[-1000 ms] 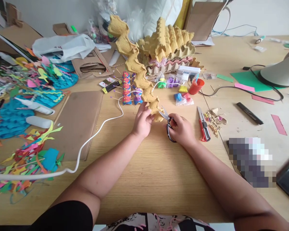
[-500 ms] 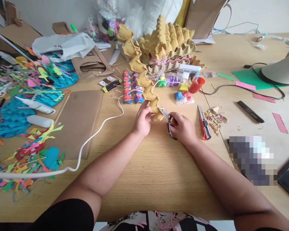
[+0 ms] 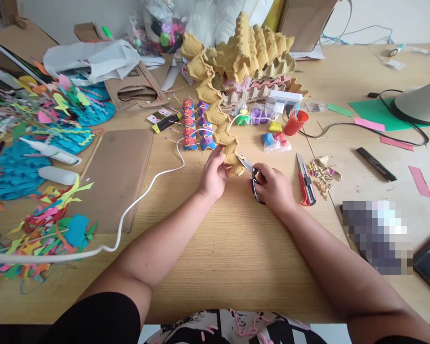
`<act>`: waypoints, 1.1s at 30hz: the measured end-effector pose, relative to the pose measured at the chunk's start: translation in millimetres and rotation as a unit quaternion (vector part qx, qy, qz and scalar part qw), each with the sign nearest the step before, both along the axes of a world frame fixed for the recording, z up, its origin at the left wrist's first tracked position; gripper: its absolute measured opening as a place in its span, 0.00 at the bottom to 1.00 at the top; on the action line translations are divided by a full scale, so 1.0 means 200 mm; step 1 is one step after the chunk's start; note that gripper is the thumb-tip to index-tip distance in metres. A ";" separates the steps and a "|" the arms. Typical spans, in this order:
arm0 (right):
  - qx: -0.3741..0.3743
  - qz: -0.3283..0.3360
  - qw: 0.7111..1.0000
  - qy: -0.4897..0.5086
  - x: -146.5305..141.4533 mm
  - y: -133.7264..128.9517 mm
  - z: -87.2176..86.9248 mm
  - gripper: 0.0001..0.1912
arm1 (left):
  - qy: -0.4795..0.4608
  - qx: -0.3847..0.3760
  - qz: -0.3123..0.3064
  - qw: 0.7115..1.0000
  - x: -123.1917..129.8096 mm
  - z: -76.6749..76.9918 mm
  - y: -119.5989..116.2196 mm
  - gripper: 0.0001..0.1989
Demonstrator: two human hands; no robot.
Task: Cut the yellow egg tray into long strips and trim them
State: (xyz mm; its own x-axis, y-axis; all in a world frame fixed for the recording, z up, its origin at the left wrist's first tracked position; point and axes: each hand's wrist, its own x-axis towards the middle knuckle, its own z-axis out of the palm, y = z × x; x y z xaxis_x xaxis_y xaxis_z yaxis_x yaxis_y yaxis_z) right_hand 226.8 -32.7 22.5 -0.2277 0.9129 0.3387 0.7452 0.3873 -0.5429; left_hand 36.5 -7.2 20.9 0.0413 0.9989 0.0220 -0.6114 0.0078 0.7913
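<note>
A long yellow strip of egg carton (image 3: 217,112) rises from my left hand (image 3: 214,176), whose thumb and fingers are closed on its near end. My right hand (image 3: 275,188) grips the black handles of a pair of scissors (image 3: 250,167), and the blades meet the strip's right edge near that end. Behind the strip stand painted red and blue carton pieces (image 3: 189,125) with pins sticking out. Farther back is a stack of yellow and grey egg cartons (image 3: 254,52).
A red utility knife (image 3: 306,180) and carton scraps (image 3: 324,174) lie right of my right hand. A white cable (image 3: 139,199) crosses the left side, over a cardboard sheet (image 3: 111,177). A red cup (image 3: 295,123) stands behind the knife.
The whole view has shifted slightly, so the table things appear a little higher. Both hands keep their hold, and the scissors remain at the strip's edge.
</note>
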 end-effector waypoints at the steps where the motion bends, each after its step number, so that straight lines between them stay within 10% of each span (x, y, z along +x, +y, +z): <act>1: 0.001 0.000 1.000 0.000 0.00 0.00 0.00 0.15 | -0.003 0.001 -0.002 1.000 0.00 0.00 0.00 0.25; 33: -0.038 -0.009 0.999 -0.018 -0.02 -0.03 0.04 0.23 | -0.053 -0.041 -0.011 0.998 0.01 0.02 -0.01 0.20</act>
